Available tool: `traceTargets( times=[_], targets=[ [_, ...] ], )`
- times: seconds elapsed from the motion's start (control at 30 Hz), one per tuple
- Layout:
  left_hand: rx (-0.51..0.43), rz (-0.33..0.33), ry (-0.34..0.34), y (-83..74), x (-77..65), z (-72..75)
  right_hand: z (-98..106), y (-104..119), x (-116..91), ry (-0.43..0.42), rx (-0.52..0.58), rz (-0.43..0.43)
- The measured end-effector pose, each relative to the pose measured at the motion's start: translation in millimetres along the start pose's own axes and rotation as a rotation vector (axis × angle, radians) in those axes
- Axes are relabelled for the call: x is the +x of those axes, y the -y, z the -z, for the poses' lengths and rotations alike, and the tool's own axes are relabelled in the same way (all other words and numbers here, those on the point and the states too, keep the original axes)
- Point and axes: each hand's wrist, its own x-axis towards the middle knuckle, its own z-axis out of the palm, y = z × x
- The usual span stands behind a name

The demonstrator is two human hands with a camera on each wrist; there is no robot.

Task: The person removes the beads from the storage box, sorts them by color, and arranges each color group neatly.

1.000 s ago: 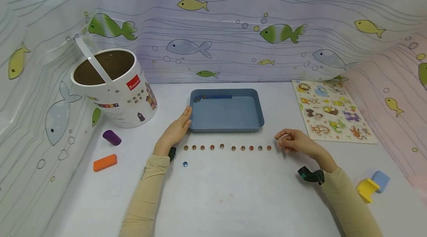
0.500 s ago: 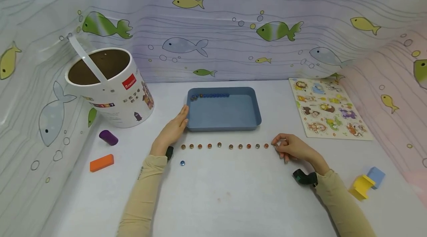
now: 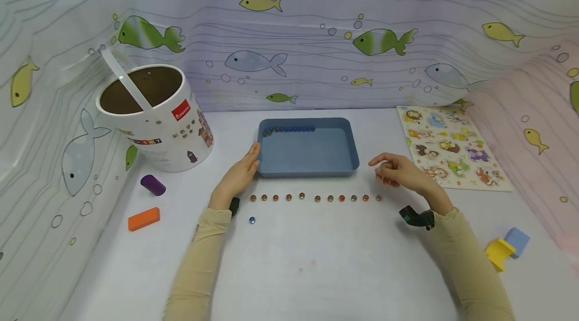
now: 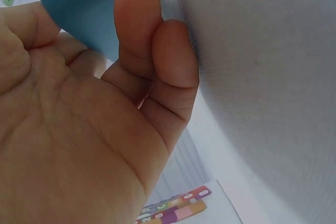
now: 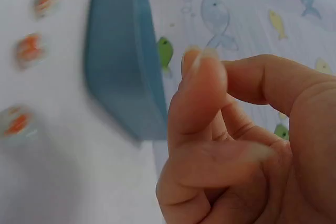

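Note:
The straight fingers of my left hand [image 3: 235, 180] rest against the left wall of a blue tray [image 3: 309, 174]; the left wrist view shows them beside the tray's curved wall [image 4: 79, 19]. Inside the tray, several dark blue and amber marbles [image 3: 294, 129] line the back left. In front of it runs a row of several clear glass marbles with orange or greenish swirls, ending at a rightmost marble [image 3: 378, 198]. My right hand [image 3: 400, 173] hovers right of the tray, fingers loosely bent. Thumb and forefinger come close together, and nothing shows between them in the right wrist view.
A single blue marble [image 3: 252, 220] lies before the row's left end. A white bucket [image 3: 172, 145], purple cylinder [image 3: 153, 185] and orange block [image 3: 143, 219] stand left. An animal puzzle board [image 3: 457, 152], yellow block [image 3: 498, 253] and blue block [image 3: 517, 241] are at right.
My right hand has set a marble down at the right end of the row, let go of it and risen away toward the back. My left hand stays at the tray.

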Motion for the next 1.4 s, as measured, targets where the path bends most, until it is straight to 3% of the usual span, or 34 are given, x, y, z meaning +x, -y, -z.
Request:
traceTargets(
  times=[0.23, 0.7, 1.1, 1.4],
  targets=[
    [0.001, 0.003, 0.002, 2.5, 2.6, -0.7, -10, 39, 57, 0.036, -0.026, 0.119],
    [-0.001, -0.009, -0.005, -1.1, 0.1, 3.3, -57, 93, 166, 0.084, 0.101, 0.137],
    [-0.006, 0.005, 0.010, 4.1, 0.1, 2.1, -104, 94, 234, 0.077, 0.107, 0.026],
    [-0.024, -0.025, -0.017, 3.2, -0.8, 1.1, -132, 88, 255, 0.040, 0.049, -0.038]
  ],
)
